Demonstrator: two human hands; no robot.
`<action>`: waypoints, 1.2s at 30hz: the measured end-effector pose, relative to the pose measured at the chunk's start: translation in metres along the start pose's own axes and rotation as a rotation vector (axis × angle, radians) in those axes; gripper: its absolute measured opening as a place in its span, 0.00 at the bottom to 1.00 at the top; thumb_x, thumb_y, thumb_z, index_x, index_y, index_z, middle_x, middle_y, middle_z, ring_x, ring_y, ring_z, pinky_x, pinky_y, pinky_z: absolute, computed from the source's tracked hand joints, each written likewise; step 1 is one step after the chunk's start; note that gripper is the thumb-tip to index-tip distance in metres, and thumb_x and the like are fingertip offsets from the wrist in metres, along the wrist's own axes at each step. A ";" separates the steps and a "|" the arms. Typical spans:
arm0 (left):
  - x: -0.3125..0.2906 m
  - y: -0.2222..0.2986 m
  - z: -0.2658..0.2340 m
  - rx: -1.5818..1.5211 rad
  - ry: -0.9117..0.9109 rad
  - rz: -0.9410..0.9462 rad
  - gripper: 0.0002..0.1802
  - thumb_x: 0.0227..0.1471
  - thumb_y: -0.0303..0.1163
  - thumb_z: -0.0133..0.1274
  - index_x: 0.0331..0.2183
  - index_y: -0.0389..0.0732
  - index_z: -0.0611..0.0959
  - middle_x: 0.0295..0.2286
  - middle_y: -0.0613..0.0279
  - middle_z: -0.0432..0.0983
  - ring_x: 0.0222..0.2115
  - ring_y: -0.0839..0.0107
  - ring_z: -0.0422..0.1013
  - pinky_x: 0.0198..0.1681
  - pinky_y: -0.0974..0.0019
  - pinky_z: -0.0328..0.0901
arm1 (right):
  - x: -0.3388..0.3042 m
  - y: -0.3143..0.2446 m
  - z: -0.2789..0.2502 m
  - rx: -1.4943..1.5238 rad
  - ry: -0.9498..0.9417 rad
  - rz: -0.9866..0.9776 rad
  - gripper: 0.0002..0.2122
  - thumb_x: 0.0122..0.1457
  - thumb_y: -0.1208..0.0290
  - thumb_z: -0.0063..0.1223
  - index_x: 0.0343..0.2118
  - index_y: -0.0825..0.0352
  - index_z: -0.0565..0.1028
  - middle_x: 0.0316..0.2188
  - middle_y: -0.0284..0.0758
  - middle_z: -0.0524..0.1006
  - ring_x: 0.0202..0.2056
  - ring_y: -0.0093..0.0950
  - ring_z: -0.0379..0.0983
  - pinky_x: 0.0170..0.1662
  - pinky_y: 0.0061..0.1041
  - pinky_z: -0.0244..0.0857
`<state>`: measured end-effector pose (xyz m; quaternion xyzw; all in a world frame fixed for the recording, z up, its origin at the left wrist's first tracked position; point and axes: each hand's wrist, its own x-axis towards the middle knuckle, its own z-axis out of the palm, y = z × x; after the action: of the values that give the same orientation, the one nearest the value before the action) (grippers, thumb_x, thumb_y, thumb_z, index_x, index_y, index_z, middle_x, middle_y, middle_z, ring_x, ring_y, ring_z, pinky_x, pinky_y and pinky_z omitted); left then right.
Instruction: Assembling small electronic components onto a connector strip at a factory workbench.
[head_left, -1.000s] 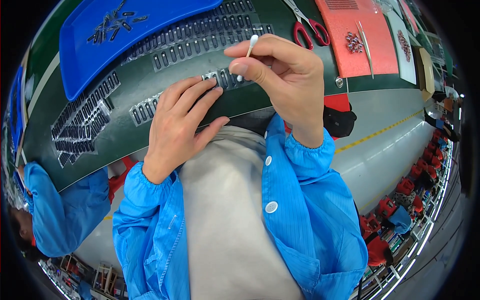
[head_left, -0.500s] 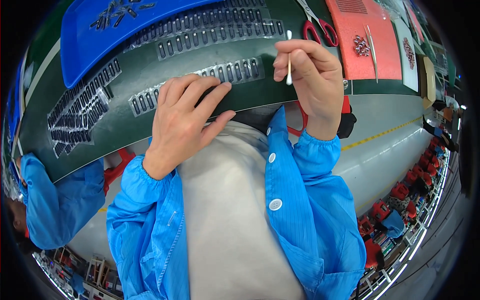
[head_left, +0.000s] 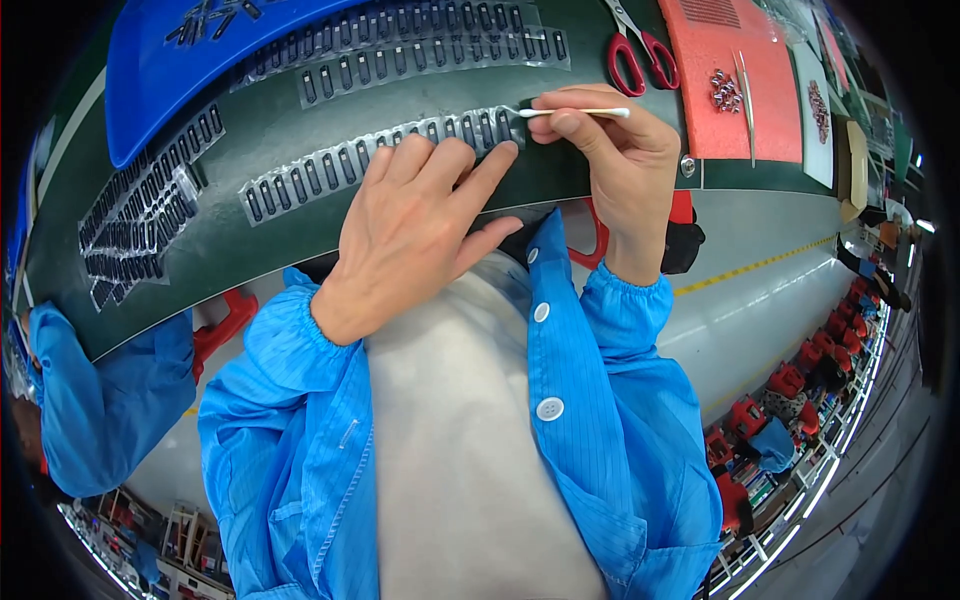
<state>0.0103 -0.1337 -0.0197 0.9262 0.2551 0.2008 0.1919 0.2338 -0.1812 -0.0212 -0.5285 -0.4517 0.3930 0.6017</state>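
Observation:
A clear film strip (head_left: 312,178) with a row of small black oblong parts lies along the near edge of the green table. Over its near side rests my left hand (head_left: 415,220), fingers spread, the index fingertip at the strip's right end. Pinched in my right hand (head_left: 625,150) is a white double-ended cotton swab (head_left: 575,112), held almost level. Its left tip sits at the right end of the strip, by the last black part; whether it touches that part, I cannot tell.
Behind are more film strips of black parts (head_left: 430,55) and a blue tray (head_left: 200,70) with loose ones. Stacked strips (head_left: 150,215) lie left. Red-handled scissors (head_left: 640,62) and a pink foam mat (head_left: 780,120) with tweezers (head_left: 745,105) are right. A blue-sleeved person (head_left: 110,400) sits left.
My right hand has turned the swab from upright to nearly level and brought its tip to the strip's end. My left hand has slid right along the strip.

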 end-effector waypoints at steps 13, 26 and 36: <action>-0.001 0.001 0.005 0.034 0.014 -0.024 0.38 0.47 0.47 0.73 0.59 0.45 0.83 0.47 0.64 0.74 0.42 0.60 0.67 0.47 0.57 0.66 | 0.003 0.002 0.011 -0.470 -0.062 -0.149 0.04 0.62 0.85 0.65 0.39 0.74 0.82 0.37 0.39 0.87 0.38 0.25 0.85 0.45 0.22 0.79; 0.001 0.001 0.004 0.064 0.021 -0.009 0.37 0.49 0.48 0.70 0.58 0.42 0.82 0.47 0.68 0.72 0.43 0.66 0.66 0.44 0.62 0.62 | 0.007 0.003 0.010 -0.602 -0.098 -0.257 0.04 0.62 0.85 0.65 0.39 0.73 0.82 0.36 0.38 0.86 0.36 0.23 0.83 0.41 0.20 0.78; -0.002 -0.004 0.006 -0.021 0.132 0.015 0.36 0.46 0.43 0.72 0.53 0.35 0.83 0.49 0.57 0.76 0.51 0.57 0.71 0.59 0.54 0.66 | 0.010 0.008 0.029 -0.274 0.046 -0.188 0.03 0.60 0.82 0.67 0.34 0.69 0.84 0.27 0.32 0.84 0.28 0.19 0.81 0.31 0.18 0.72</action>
<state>0.0101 -0.1327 -0.0274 0.9107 0.2582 0.2656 0.1828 0.2084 -0.1628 -0.0266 -0.5700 -0.5348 0.2576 0.5681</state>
